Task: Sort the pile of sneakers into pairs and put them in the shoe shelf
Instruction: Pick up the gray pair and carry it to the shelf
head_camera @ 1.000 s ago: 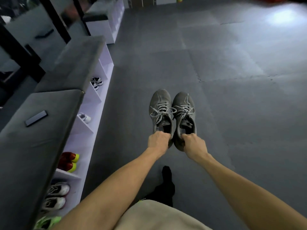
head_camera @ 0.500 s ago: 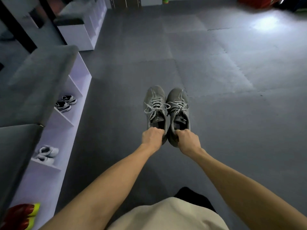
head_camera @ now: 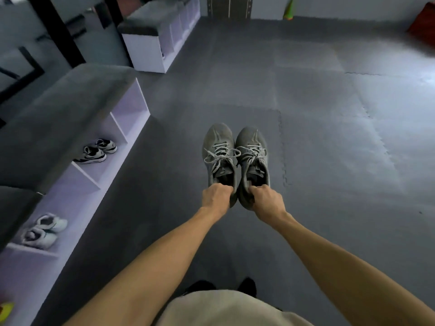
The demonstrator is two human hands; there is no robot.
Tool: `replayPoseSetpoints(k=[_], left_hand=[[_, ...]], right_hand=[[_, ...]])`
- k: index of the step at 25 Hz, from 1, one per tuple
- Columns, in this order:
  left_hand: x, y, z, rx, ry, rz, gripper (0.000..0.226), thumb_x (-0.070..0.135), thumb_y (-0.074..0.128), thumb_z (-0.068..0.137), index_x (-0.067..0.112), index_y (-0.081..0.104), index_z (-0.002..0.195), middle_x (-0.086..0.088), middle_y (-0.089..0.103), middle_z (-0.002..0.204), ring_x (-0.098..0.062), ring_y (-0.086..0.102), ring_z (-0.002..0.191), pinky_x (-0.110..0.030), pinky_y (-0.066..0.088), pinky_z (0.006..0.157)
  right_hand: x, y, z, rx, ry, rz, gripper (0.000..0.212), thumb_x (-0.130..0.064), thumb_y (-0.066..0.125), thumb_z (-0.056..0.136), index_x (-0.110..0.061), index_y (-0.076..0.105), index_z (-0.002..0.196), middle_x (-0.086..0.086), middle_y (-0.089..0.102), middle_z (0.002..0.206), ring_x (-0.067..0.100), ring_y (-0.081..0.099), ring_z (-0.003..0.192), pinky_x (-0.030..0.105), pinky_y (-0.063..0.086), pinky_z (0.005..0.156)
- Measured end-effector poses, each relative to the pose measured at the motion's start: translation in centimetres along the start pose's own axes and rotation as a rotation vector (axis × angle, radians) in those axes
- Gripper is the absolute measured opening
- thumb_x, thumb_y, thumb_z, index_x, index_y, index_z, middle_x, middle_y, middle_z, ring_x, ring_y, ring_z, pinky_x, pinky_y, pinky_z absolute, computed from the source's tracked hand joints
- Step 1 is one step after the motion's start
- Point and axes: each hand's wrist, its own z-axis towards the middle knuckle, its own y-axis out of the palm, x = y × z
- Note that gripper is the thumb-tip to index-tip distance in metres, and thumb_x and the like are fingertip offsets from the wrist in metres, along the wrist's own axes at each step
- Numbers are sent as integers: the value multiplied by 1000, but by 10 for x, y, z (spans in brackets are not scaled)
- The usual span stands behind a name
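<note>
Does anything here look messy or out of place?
Nothing much. The two grey lace-up sneakers are held side by side, one per hand. Only their loose laces cross. The black-and-white pair and white pair sit in separate compartments of the white shoe shelf.

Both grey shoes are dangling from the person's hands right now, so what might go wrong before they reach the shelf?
1. Each grey shoe, left and right, hangs only from a pinch at its heel by the left hand and right hand; one could slip and drop.
2. The loose laces cross between the shoes and might snag or tangle.
3. Two shelf compartments already hold black-and-white shoes and white shoes; the pair could go to a full one.
</note>
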Motion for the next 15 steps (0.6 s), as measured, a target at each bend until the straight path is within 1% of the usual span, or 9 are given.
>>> replayPoseSetpoints(k=[3, 7, 10, 13, 15], left_hand=[[-28, -11, 54, 33, -136, -28, 11, 5, 60, 87, 16, 65, 88, -8, 66, 91, -27, 64, 88, -33, 43, 62], [-94, -19, 119, 68, -311, -40, 10, 8, 60, 89, 17, 64, 88, -6, 66, 91, -26, 63, 90, -34, 43, 62], [-156, -31, 162, 90, -435, -56, 9, 11, 60, 89, 18, 64, 93, -7, 66, 95, -27, 62, 94, -35, 42, 65], [-208, -47, 190, 95, -542, -82, 11, 14, 60, 88, 21, 65, 95, -7, 66, 96, -26, 62, 95, -35, 47, 70], [-245, -60, 200, 116, -624, -110, 13, 16, 58, 89, 22, 66, 98, -8, 66, 97, -28, 63, 95, -37, 50, 75]], right_hand=[[-8, -23, 79, -24, -141, -40, 18, -13, 55, 89, -11, 58, 106, 11, 61, 107, 32, 60, 96, 35, 46, 72], [-51, -34, 186, -65, -321, -78, 20, -17, 58, 89, -14, 59, 109, 10, 61, 107, 30, 61, 97, 36, 47, 74], [-99, -37, 266, -76, -426, -105, 18, -15, 57, 89, -14, 59, 107, 10, 61, 108, 30, 61, 97, 36, 48, 75], [-145, -43, 324, -104, -520, -135, 19, -10, 54, 89, -13, 59, 107, 10, 61, 109, 29, 60, 99, 37, 49, 76], [-183, -45, 361, -130, -588, -140, 19, -13, 52, 90, -14, 59, 108, 10, 60, 110, 30, 61, 98, 37, 49, 77]])
